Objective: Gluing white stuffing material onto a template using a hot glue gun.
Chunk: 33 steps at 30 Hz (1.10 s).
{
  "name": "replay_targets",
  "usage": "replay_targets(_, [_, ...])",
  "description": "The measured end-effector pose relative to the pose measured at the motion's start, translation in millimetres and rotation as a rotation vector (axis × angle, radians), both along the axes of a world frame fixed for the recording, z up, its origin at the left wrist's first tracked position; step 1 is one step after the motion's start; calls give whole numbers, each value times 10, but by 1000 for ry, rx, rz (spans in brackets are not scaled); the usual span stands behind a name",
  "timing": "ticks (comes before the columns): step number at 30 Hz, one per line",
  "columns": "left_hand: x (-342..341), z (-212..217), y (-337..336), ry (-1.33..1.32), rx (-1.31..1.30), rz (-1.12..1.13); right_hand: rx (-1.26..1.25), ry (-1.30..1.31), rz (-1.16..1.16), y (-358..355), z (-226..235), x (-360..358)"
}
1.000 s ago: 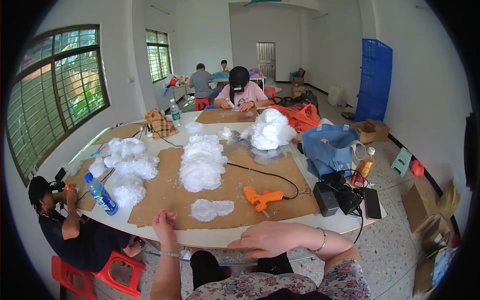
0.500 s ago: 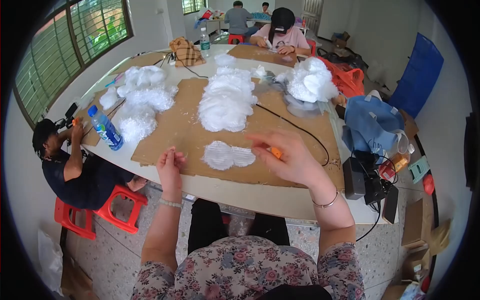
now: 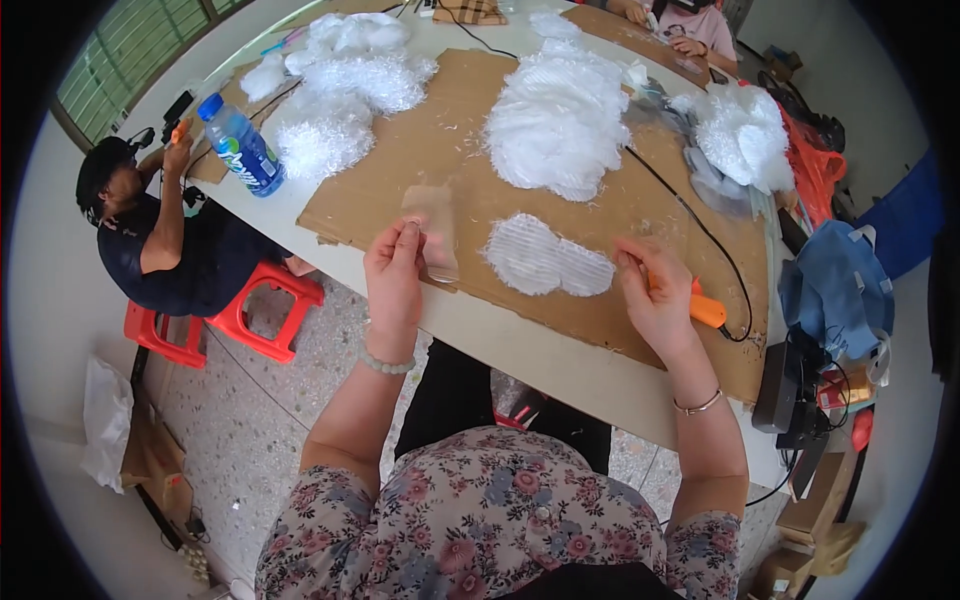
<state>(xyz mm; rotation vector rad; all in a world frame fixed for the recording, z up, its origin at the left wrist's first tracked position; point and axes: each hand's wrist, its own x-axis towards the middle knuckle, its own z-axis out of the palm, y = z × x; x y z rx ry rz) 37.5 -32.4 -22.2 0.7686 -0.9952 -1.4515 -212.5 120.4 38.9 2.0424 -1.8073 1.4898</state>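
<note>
Between finger and thumb, my left hand [image 3: 395, 275] pinches a small, clear plastic film [image 3: 432, 235] at the near edge of the cardboard. Beside it, a white ribbed pad with rounded lobes [image 3: 548, 256] lies flat on the cardboard [image 3: 380, 175]. My right hand [image 3: 655, 300] hovers past the pad's right end, thumb and forefinger drawn together; whatever they hold, if anything, is too small to make out. Behind that hand shows an orange-handled tool [image 3: 708, 310] with a black cord, seemingly lying on the cardboard, partly hidden by the fingers.
A big white fluffy pile [image 3: 557, 120] lies beyond the pad, with more fluff [image 3: 335, 95] to the left and a heap [image 3: 742, 135] to the right. A blue-capped bottle [image 3: 240, 145] stands at the left edge. Co-workers sit left and across. A blue bag [image 3: 838, 285] is at right.
The view has shifted, so the table appears farther right and higher. The clear film now shows plainly in my left hand. My right hand has drawn its spread fingers together.
</note>
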Motion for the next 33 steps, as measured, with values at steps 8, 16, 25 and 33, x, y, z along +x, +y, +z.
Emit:
replay_targets(8, [14, 177, 131, 78, -110, -23, 51, 8, 35, -44, 54, 105])
replay_targets(16, [-207, 566, 295, 237, -327, -378, 322, -253, 193, -110, 362, 163])
replay_targets(25, [-719, 939, 331, 108, -543, -821, 494, -1025, 473, -135, 454, 26])
replay_targets(33, [-670, 774, 284, 104, 16, -760, 377, -1016, 284, -132, 308, -123])
